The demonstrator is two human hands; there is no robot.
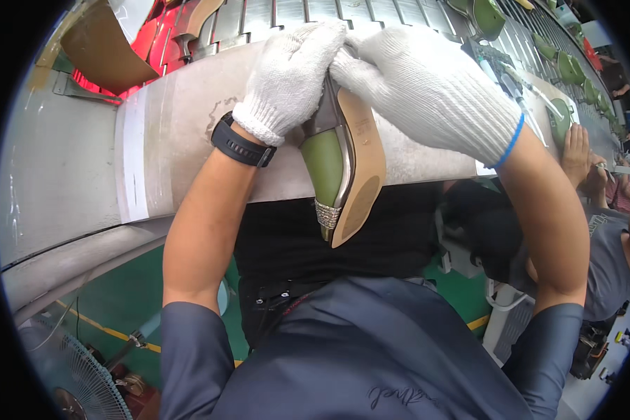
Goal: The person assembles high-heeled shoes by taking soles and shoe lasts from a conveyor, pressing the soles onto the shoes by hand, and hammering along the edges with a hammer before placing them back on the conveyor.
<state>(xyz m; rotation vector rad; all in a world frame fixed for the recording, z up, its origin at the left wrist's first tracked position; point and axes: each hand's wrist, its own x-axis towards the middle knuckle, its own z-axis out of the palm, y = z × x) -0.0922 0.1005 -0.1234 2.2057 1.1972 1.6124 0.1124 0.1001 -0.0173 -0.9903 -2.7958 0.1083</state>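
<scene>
In the head view, a shoe (360, 196) is held at the centre of the frame by both hands, over the near edge of the counter (182, 126). Its upper end is gripped between the left hand (294, 77) and the right hand (420, 91); the hands are closed and brought together there, with the exact finger placement hidden by the gloves. The beige sole is turned to the right and toward the camera, and the green side is turned to the left. The lower end, fitted with a glittering band (328, 214), is extended past the counter edge. A watch (241, 141) is worn on the left wrist. Metal slats (276, 15) are located along the top. At right, a co-worker's hand (576, 148) is positioned near a green piece (560, 122). A fan (87, 371) is located at lower left.
</scene>
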